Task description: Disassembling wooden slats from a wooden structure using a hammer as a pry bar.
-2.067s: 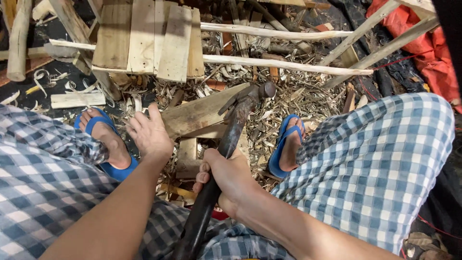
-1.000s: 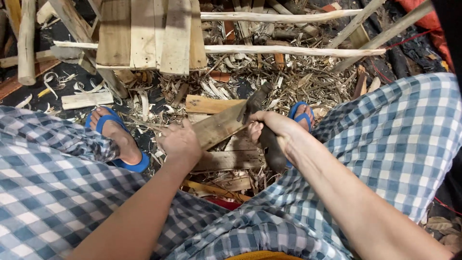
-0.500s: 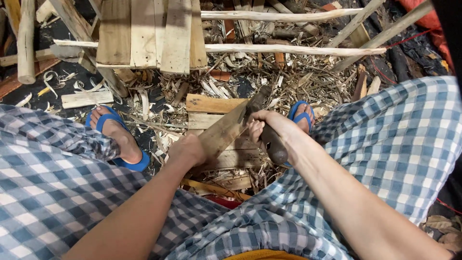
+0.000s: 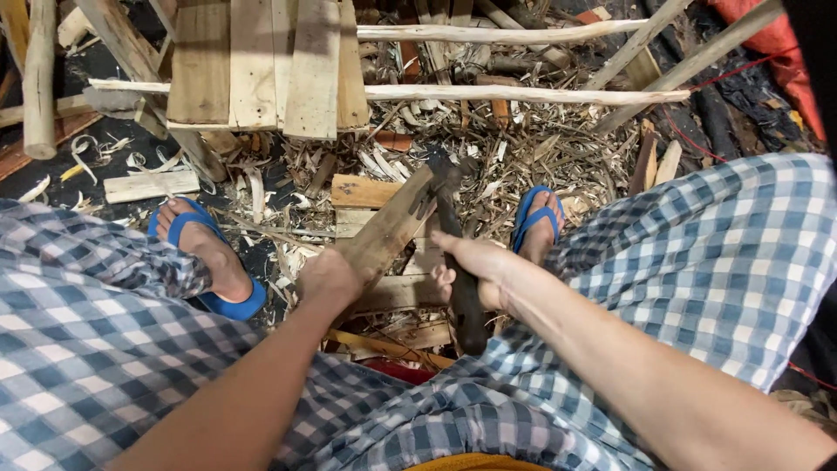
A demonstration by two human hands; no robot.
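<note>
My left hand (image 4: 330,277) grips the near end of a flat wooden plank (image 4: 390,228) that slants up and away between my knees. My right hand (image 4: 471,266) is closed around the dark handle of a chopping tool (image 4: 455,235). The tool's dark head rests against the plank's far upper end. Under the plank lie other short boards (image 4: 397,292). Both legs wear blue-and-white checked cloth, and each foot is in a blue sandal (image 4: 228,301).
Wood shavings and chips (image 4: 514,157) cover the dark ground. A stack of flat boards (image 4: 261,65) lies ahead, with long peeled poles (image 4: 506,92) across it. A loose board (image 4: 144,185) is at the left and red cloth (image 4: 785,52) at the upper right.
My right hand has moved up the tool's handle and brought its head down against the plank's far end. My left hand has slid lower on the plank, which now stands steeper.
</note>
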